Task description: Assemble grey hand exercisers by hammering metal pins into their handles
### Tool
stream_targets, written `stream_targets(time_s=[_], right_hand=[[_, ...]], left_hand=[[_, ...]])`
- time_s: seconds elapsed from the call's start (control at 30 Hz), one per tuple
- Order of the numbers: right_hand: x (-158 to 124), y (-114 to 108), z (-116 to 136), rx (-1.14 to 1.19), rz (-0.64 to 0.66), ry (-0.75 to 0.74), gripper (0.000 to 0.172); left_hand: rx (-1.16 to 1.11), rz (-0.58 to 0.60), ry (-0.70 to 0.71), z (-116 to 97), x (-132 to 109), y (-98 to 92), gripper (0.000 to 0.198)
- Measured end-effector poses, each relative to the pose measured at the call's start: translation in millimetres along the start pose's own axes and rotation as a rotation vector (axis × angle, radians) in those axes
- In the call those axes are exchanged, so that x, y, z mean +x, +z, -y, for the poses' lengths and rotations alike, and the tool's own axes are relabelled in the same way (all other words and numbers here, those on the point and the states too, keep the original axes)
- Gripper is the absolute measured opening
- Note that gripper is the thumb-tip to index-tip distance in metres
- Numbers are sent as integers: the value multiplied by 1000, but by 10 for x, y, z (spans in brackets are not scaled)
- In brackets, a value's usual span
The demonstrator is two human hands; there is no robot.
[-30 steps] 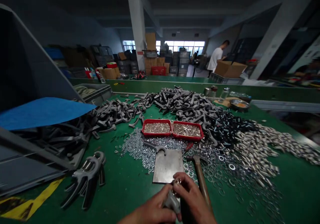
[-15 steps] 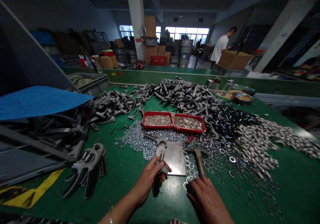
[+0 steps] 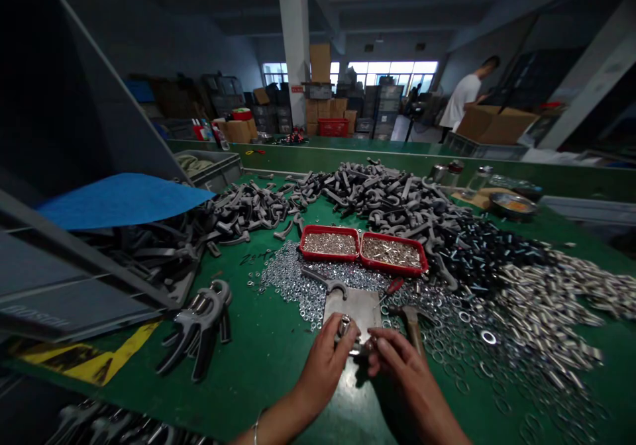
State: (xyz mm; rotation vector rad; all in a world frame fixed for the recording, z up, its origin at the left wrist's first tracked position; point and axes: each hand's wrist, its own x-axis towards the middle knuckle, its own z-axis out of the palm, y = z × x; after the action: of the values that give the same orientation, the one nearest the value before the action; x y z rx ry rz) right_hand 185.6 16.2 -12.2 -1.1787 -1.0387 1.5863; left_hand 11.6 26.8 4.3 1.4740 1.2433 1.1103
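A silvery metal piece [image 3: 344, 324], short and round, stands up out of the grip of the left hand [image 3: 322, 359], over the near part of a flat metal plate [image 3: 354, 302]. The left thumb and fingers are closed around it, its top end showing above them. The right hand [image 3: 402, 362] is just beside, its thumb and fingertips drawn nearly together (whether they pinch something small, I cannot tell). A thin bracelet [image 3: 257, 426] circles the left wrist. At the plate's far edge lies a curved grey handle [image 3: 338, 289], partly overlapping it, and by the far right corner a screwdriver [image 3: 396, 285] with a red handle. A hammer [image 3: 412, 322] lies to the right of the plate, near loose metal rings [image 3: 462, 369] spread on the green table [image 3: 268, 365]. Beyond the plate, small nuts [image 3: 284, 274] are scattered in front of two red trays [image 3: 330, 258], which stand side by side, filled with tiny metal bits. Behind them rises a long heap of grey handles [image 3: 392, 190]; black parts [image 3: 481, 256] and silvery cylinders [image 3: 536, 309] are heaped toward the right. Hand grips [image 3: 203, 326] sit together on the left, near yellow-and-black tape [image 3: 94, 360]. Farther off, a person in a white shirt [image 3: 463, 99] stands by a cardboard box [image 3: 497, 126].
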Motion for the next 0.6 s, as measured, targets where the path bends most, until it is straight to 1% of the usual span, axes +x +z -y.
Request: stream_targets(time_s=[0.07, 0.17, 0.27, 0.33, 0.4, 0.43, 0.5, 0.57, 0.6], right_hand=[[45, 150, 38, 242, 57, 75, 30], [71, 273, 29, 424, 141, 144, 25], [61, 280, -19, 431, 186, 171, 24], [53, 249, -46, 315, 189, 108, 25], [43, 202, -53, 70, 146, -40, 23], [36, 176, -49, -91, 109, -158, 20], [15, 122, -33, -438, 35, -463, 16], [-7, 83, -20, -740, 1, -774, 24], [-14, 69, -19, -865, -10, -890, 30]], left_hand=[[40, -31, 18, 28, -13, 31, 26], [89, -36, 17, 122, -18, 70, 26], [117, -57, -21, 185, -23, 93, 28], [110, -86, -64, 178, -27, 107, 31], [67, -102, -123, 136, -32, 120, 37], [36, -99, -151, 108, -36, 126, 40], [-26, -78, -194, 58, -48, 136, 48], [-71, -68, -227, 34, -55, 145, 55], [-85, -75, -241, 36, -50, 149, 57]])
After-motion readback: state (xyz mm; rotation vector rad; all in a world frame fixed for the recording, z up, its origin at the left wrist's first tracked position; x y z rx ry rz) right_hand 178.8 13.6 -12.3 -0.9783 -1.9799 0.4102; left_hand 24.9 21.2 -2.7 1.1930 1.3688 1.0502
